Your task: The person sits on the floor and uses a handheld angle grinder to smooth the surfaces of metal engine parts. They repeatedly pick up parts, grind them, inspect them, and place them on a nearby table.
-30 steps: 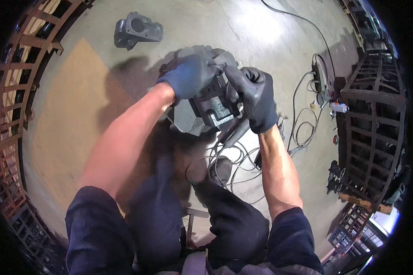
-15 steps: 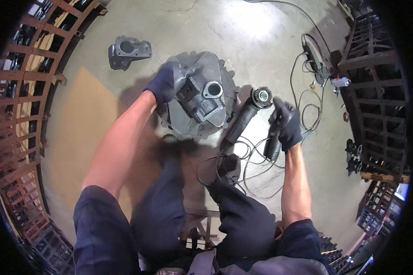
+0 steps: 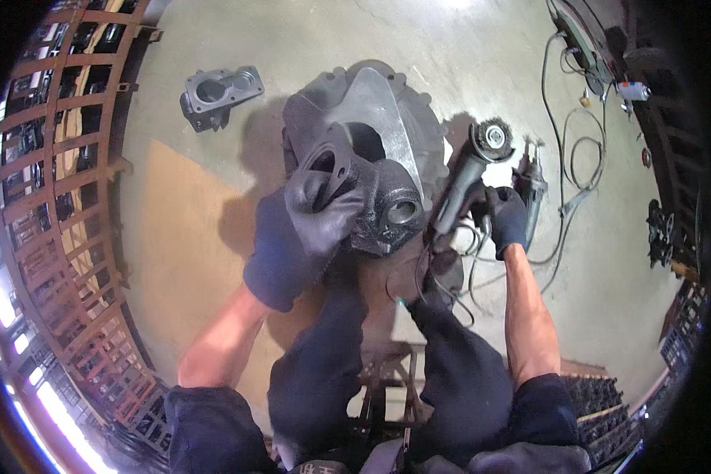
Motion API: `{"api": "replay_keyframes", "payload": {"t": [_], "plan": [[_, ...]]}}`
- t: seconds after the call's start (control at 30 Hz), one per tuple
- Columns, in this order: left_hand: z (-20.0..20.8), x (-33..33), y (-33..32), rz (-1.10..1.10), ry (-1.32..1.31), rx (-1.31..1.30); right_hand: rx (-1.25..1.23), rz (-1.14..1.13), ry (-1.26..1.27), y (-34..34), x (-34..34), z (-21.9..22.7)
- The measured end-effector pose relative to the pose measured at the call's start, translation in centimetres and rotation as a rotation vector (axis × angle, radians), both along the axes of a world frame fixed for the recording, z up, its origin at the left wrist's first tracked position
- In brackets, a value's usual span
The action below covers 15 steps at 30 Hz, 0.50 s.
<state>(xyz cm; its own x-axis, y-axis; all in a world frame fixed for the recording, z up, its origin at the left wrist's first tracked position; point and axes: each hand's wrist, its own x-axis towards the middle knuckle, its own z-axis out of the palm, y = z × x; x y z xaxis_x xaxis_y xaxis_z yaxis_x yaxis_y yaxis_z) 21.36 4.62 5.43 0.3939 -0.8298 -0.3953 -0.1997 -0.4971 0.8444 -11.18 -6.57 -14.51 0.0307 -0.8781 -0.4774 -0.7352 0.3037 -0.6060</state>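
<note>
My left hand [image 3: 316,217], in a dark glove, is closed on the rim of a dark cast metal housing [image 3: 387,209] with round openings. The housing is tilted above a large round casting [image 3: 387,103] with a lobed edge. Right of it is an angle grinder [image 3: 462,186] with a round wire brush [image 3: 495,138] at its far end. My gloved right hand [image 3: 507,221] is between the grinder's body and a second dark power tool [image 3: 533,189]. Its fingers are curled; what they hold, if anything, is hidden.
Another metal housing [image 3: 221,91] sits on the floor at the far left. A tan sheet [image 3: 186,229] covers floor on the left. Cables [image 3: 565,229] loop at right toward a power strip [image 3: 581,47], near a spray can [image 3: 633,91]. Rusty racks [image 3: 79,142] stand along the left side.
The cast housing has been tilted up toward me and appears nearer, with my left hand on its rim. My right hand has moved from over the second tool to its left side.
</note>
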Motion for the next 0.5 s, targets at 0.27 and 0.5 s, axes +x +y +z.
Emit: {"api": "replay_keyframes", "payload": {"t": [0.27,0.5], "plan": [[18.0,-1.8,-2.0,-0.17,-0.137,0.241,0.5,-0.008,-0.69,7.3,3.7,15.9],[36.2,-5.2,-2.1,-0.106,0.112,0.226,0.244,0.16,-0.94,9.8,7.9,36.0]]}}
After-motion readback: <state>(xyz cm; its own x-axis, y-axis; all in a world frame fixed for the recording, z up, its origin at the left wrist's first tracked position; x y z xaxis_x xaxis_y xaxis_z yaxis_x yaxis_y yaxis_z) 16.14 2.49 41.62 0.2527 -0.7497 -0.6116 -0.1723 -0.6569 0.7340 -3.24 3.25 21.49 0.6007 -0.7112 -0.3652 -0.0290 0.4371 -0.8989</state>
